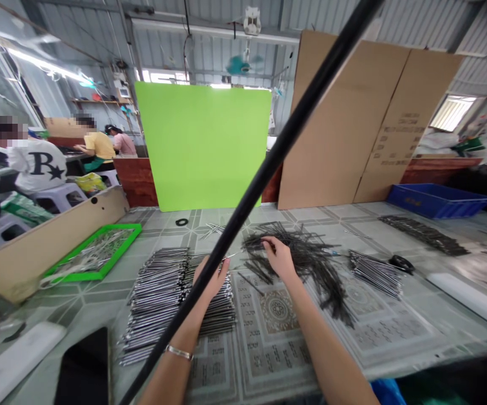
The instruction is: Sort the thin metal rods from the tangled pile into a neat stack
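My left hand (214, 277) is closed over the right-hand stack of metal rods (222, 318). A thin shiny rod (235, 255) sticks out from its fingertips towards the right. My right hand (278, 257) is at the left part of a loose heap of thin dark strips (306, 247), its fingers curled and touching the heap. What those fingers pinch, if anything, is too small to make out. Beside my left hand lies another neat stack of shiny rods (154, 298). A black cable-like bar (243, 205) runs diagonally across the view and hides part of my left hand.
A green tray (135, 228) of small parts lies to the left, a phone (83, 368) near the front. Further right are a bundle of rods (374, 274), a black tape roll (401, 263), dark bundles (423, 233) and a blue bin (441, 199). Several people sit far left.
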`<state>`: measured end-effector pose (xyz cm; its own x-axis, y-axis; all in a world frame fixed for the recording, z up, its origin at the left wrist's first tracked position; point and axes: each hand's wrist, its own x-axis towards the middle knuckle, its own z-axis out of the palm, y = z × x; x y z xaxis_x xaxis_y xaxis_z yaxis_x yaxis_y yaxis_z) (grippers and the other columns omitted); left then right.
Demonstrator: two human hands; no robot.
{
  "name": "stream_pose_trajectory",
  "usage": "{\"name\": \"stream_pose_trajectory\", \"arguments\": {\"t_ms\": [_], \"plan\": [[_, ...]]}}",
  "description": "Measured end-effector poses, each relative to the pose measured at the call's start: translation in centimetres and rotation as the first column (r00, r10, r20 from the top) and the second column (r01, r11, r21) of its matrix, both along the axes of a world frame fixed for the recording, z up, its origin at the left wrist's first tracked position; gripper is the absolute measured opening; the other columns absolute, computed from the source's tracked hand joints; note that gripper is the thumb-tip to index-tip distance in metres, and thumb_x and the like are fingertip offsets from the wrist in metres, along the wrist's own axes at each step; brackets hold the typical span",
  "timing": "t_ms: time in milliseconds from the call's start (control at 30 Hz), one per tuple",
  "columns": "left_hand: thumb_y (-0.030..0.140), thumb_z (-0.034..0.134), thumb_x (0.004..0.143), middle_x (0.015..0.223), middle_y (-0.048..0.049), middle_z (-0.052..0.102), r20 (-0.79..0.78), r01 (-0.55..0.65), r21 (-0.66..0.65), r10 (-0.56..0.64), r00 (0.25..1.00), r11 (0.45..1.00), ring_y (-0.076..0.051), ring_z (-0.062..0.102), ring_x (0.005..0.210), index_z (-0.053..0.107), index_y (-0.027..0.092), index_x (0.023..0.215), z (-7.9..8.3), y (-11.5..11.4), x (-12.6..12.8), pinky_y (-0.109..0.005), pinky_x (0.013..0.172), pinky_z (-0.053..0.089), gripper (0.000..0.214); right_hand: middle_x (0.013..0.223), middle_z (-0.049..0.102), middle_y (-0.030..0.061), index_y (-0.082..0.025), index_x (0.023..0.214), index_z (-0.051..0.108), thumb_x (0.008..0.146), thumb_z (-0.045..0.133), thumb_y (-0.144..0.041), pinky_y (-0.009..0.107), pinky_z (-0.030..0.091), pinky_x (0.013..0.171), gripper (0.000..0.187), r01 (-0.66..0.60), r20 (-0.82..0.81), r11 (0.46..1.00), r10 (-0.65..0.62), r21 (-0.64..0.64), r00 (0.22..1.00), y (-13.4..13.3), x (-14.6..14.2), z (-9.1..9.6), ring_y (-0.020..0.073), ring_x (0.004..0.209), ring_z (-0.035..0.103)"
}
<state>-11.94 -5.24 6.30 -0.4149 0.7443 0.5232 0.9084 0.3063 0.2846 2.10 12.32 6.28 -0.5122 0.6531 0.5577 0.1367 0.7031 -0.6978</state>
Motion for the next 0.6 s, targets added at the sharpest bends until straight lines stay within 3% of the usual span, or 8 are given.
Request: {"name": "stream_pose_trajectory", "arguments": {"t_ms": [100, 367, 600], "plan": [[0.035, 0.036, 0.089, 0.084, -0.0076, 0.062, -0.002, -0.004, 0.016, 0.004, 1.000, 1.000, -0.019, 0.058, 0.081, 0.059, 0.017, 0.086, -0.11, 0.04, -0.02, -0.029, 0.072, 0.045, 0.029, 0.079, 0.065, 0.0055, -0.018, 0.096, 0.058, 0.084, 0.039, -0.030, 0.029, 0.046, 0.067, 0.026, -0.003, 0.000, 1.000, 0.003, -0.007, 1.000, -0.02, -0.06, -0.03, 0.0172, 0.072, 0.060], [0.035, 0.036, 0.089, 0.088, -0.0064, 0.062, 0.053, 0.020, 0.001, -0.020, 0.998, 1.000, -0.019, 0.056, 0.084, 0.059, 0.019, 0.090, 0.37, -0.14, 0.21, -0.029, 0.075, 0.044, 0.028, 0.076, 0.063, 0.0051, -0.016, 0.081, 0.057, 0.067, 0.059, -0.032, 0.029, 0.047, 0.064, 0.020, -0.018, -0.017, 0.987, 0.015, -0.160, 1.000, 0.14, -0.57, -0.67, 0.0172, 0.069, 0.058], [0.036, 0.034, 0.089, 0.087, -0.0059, 0.062, 0.055, 0.031, -0.007, -0.030, 0.998, 1.000, -0.019, 0.056, 0.084, 0.059, 0.019, 0.090, 0.49, -0.19, 0.27, -0.028, 0.076, 0.043, 0.029, 0.069, 0.060, 0.0040, -0.017, 0.091, 0.056, 0.081, 0.040, -0.040, 0.027, 0.046, 0.054, 0.030, -0.105, -0.113, 0.953, 0.075, -0.286, 0.991, 0.12, -0.67, -0.66, 0.0148, 0.055, 0.055]]}}
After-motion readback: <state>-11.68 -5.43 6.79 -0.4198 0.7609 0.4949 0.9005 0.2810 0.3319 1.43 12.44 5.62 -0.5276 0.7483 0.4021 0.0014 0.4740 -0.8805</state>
